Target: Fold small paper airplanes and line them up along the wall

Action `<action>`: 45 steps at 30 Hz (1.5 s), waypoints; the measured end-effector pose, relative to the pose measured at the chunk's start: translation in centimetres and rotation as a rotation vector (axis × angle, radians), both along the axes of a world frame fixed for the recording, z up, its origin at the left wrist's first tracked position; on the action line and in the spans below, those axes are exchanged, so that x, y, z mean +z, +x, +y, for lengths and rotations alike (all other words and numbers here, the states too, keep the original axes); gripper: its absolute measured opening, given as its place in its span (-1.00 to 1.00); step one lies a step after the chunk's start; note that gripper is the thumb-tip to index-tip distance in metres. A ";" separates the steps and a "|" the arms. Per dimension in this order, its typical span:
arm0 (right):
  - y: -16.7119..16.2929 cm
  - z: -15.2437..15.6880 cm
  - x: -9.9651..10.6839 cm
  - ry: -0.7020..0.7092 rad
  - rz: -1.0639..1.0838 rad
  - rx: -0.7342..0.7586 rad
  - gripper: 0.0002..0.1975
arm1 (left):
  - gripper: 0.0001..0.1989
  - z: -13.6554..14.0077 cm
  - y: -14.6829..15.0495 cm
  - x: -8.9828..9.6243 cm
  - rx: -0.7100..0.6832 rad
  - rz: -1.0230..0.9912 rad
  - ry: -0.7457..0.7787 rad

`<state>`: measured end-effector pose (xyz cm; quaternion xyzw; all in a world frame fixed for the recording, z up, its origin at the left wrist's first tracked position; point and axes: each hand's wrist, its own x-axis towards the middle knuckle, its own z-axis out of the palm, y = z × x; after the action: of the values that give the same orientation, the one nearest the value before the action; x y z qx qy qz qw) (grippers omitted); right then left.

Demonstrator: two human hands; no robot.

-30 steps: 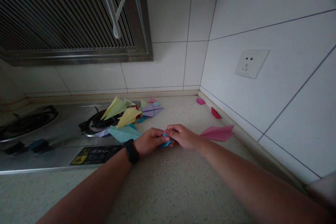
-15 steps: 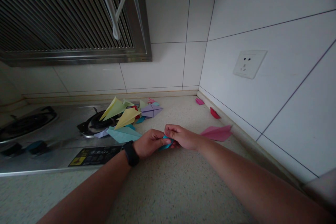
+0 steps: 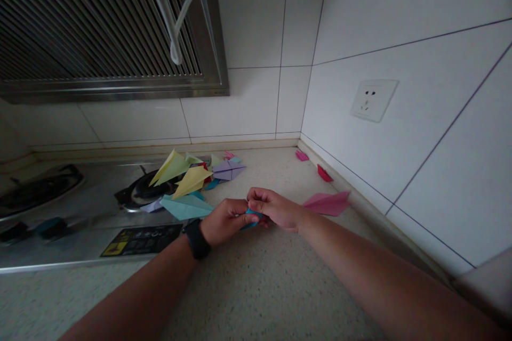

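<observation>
A small piece of folded blue paper [image 3: 253, 215] is pinched between both hands above the speckled counter. My left hand [image 3: 229, 219], below a black wristwatch, closes thumb and fingers on its left side. From the right, my right hand [image 3: 272, 208] grips its upper edge with curled fingers, which hide much of the paper. Left of the hands lies a light teal paper plane [image 3: 186, 206], partly over the stove edge. A pink paper plane [image 3: 327, 203] rests on the counter beyond my right forearm.
Yellow paper planes [image 3: 192, 181] and a purple paper plane [image 3: 229, 169] lie heaped by the gas stove [image 3: 90, 229]. A red folded paper [image 3: 324, 173] and a magenta one [image 3: 302, 155] sit along the right wall. The range hood [image 3: 120, 90] overhangs the stove; a socket [image 3: 375, 100] is on the wall.
The camera view has shifted slightly. Both hands stay on the blue paper, with the right fingers a little differently placed over its top.
</observation>
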<state>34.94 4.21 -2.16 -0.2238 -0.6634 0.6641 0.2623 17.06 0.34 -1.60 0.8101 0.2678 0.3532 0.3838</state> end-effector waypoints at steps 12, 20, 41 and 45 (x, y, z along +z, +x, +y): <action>0.4 0.9 -0.5 0.407 -0.164 -0.114 -0.61 | -0.56 0.8 -0.3 -0.9 0.161 0.139 -0.158; 1.1 0.9 0.4 0.914 -0.373 -0.161 -0.61 | -0.58 0.9 -0.2 -1.1 0.119 0.128 -0.180; 1.4 0.9 0.9 1.115 -0.387 -0.327 -0.58 | -0.66 1.3 -0.3 -0.8 0.287 0.009 -0.219; 1.5 1.0 0.8 1.055 -0.408 -0.309 -0.62 | -0.68 1.5 -0.5 -1.0 0.288 0.005 -0.237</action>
<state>36.46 5.20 -1.40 -0.2803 -0.9011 0.1416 0.2991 16.52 1.88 -2.61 0.7134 0.4217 0.3684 0.4213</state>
